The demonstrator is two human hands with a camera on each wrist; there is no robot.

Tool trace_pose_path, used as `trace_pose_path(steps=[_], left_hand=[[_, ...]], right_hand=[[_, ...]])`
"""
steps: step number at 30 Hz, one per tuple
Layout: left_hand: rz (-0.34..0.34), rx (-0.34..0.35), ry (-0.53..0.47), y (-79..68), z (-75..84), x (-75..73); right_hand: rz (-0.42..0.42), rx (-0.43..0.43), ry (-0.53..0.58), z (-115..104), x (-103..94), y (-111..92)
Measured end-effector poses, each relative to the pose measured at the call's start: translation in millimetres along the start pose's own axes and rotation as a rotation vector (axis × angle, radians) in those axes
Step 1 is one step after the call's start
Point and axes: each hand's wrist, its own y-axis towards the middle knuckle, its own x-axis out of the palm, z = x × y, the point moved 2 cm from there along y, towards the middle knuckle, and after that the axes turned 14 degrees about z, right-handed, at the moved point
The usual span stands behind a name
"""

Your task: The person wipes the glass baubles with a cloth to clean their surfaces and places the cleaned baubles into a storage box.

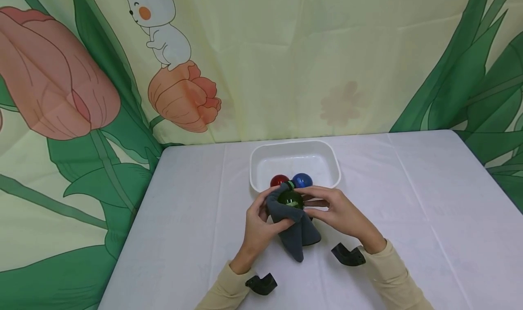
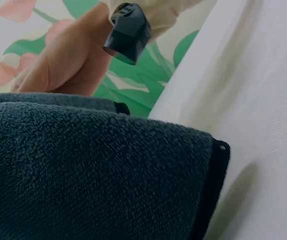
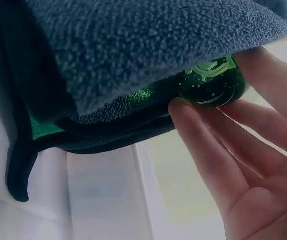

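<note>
A dark grey-blue towel (image 1: 301, 237) is folded partly around a translucent green ball (image 1: 289, 198). My left hand (image 1: 259, 228) grips the towel from the left, thumb in front, fingers behind. My right hand (image 1: 341, 210) holds the ball from the right with its fingertips. In the right wrist view, that hand's fingers (image 3: 208, 155) touch the ball (image 3: 216, 82), which bears pale green markings, below the towel (image 3: 168, 45). The towel (image 2: 98, 170) fills much of the left wrist view and hides my left hand there; the right hand (image 2: 68, 60) shows behind it.
A white tray (image 1: 294, 149) stands just beyond the hands, with a red ball (image 1: 279, 180) and a blue ball (image 1: 303, 180) at its near side. A white cloth covers the table (image 1: 184, 219). A printed curtain (image 1: 265, 74) hangs behind the far edge.
</note>
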Motion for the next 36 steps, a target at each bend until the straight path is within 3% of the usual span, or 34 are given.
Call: trace_pose_path(steps=[5,12,21,36], left_hand=[[0.031,-0.019,-0.011,1.5,-0.5,-2.4],[0.044,-0.011,-0.027,2.5,-1.4,-4.9],[0.036,-0.021,-0.028,2.4,-1.1,-4.6],[-0.006,0.016,0.027,1.6,0.6,-4.1]], right_hand=[[-0.018,-0.012,-0.019,-0.7,2.7,1.0],[0.004,-0.129,-0.039,-5.6,5.7,1.9],[0.052,-0.218,-0.087,-5.5,6.8,2.1],[0.071,-0.277,-0.077,-4.7,5.0,1.3]])
